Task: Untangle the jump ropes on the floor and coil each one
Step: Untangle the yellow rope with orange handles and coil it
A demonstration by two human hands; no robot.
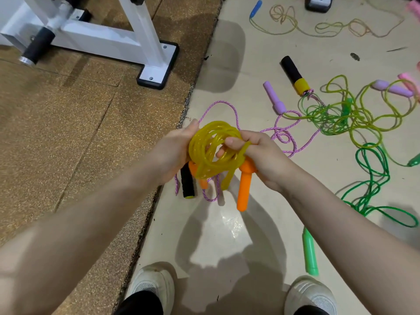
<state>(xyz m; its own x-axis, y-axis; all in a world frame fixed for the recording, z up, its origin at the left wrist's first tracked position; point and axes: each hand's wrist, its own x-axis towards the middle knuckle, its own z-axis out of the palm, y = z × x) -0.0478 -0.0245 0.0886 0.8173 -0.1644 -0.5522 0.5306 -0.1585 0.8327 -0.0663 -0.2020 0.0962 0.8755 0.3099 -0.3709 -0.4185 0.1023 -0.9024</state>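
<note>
Gripping one coiled yellow rope [210, 144] with two orange handles [244, 187]: left hand [175, 151], right hand [256, 153]

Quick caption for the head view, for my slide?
Both hands, left hand and right hand, grip a coiled yellow jump rope above tangled ropes.

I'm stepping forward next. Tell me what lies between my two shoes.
In the head view, only bare pale floor in shadow lies between the left shoe and the right shoe. The green handle lies ahead of the right shoe.
</note>
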